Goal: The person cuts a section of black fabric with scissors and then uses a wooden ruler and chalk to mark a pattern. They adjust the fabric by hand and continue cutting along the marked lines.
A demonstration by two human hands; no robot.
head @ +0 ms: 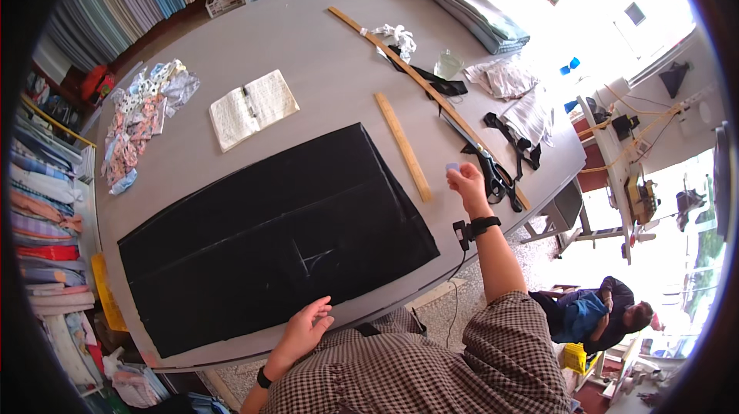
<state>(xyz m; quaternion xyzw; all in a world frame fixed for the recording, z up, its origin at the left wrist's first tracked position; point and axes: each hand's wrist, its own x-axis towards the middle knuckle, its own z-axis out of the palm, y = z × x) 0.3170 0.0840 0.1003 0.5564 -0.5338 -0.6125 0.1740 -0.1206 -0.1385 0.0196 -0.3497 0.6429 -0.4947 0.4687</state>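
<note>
Black folded fabric (248,241) lies on the table in front of me, with white chalk lines across it and a small chalk mark near its middle. My left hand (305,327) rests at the fabric's near edge, fingers a little apart and holding nothing. Right of the cloth, my right hand (469,188) pinches a small pale lavender piece, likely tailor's chalk (452,167), above the table. Close beside that hand lie black-handled fabric shears (495,178). A short wooden ruler (402,147) lies between the fabric and my right hand.
A long wooden ruler (415,76) crosses the grey table (329,73), near a glass (448,64) and black scraps (522,151). An open notebook (254,108) with writing lies beyond the fabric. Patterned scraps (141,119) lie left, folded grey cloth (462,1) at the back. A person (600,313) sits to the right.
</note>
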